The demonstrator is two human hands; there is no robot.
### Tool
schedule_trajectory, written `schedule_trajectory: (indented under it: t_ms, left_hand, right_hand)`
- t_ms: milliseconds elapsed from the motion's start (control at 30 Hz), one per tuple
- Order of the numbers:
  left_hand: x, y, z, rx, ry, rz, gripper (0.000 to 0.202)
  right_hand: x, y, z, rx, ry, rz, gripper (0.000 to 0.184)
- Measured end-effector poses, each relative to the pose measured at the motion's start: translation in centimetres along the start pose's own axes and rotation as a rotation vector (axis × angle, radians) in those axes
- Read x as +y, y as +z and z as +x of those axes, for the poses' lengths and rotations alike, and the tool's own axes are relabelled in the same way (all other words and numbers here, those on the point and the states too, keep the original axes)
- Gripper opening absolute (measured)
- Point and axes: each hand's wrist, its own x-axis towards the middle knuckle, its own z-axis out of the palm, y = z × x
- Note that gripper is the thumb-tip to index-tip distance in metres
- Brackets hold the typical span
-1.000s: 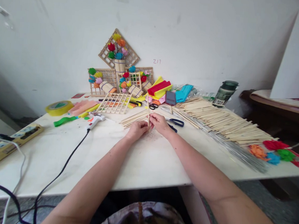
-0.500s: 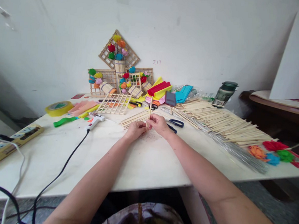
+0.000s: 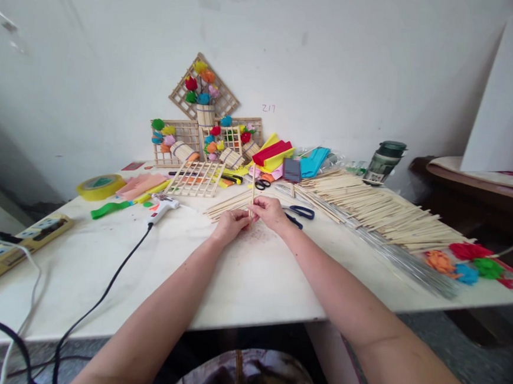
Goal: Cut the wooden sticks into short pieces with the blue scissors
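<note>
Both hands meet over the middle of the white table. My left hand [image 3: 232, 224] pinches the lower end of a thin wooden stick [image 3: 253, 183], which stands nearly upright. My right hand [image 3: 269, 212] has its fingertips closed on the same stick just above. A small bit of orange shows under the left fingertips; what it is I cannot make out. Behind the hands lie more loose wooden sticks [image 3: 226, 204]. Dark-handled scissors [image 3: 301, 212] rest just right of my right hand, partly hidden by it.
A glue gun [image 3: 165, 208] with its cord lies left, near yellow tape [image 3: 101, 186] and a power strip [image 3: 21, 247]. Stick lattices [image 3: 195, 178] and paper-flower baskets [image 3: 205, 115] stand at the back. Right are a wooden-stick pile [image 3: 371, 207], metal wires [image 3: 393, 256] and a dark green bottle [image 3: 385, 162].
The upright stick and both hands have shifted very slightly left. Orange now shows beneath the left fingertips. Both hands keep their hold.
</note>
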Motion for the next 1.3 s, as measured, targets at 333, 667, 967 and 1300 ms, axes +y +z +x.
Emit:
schedule_trajectory:
  t_ms: [333, 667, 967, 1300]
  left_hand:
    - [0.1, 0.0, 0.0, -0.003, -0.003, -0.022, 0.033]
    - [-0.1, 0.1, 0.1, -0.029, -0.022, -0.051, 0.032]
    - [-0.2, 0.1, 0.3, -0.07, -0.037, -0.106, 0.033]
    - [0.3, -0.3, 0.0, -0.017, -0.047, 0.149, 0.037]
  right_hand:
    - [-0.8, -0.1, -0.1, 0.043, -0.037, -0.181, 0.02]
    - [-1.3, -0.4, 0.0, 0.086, -0.046, -0.177, 0.025]
    - [-2.2, -0.8, 0.2, 0.092, -0.024, -0.144, 0.026]
    - [-2.4, -1.2, 0.3, 0.086, -0.093, -0.231, 0.027]
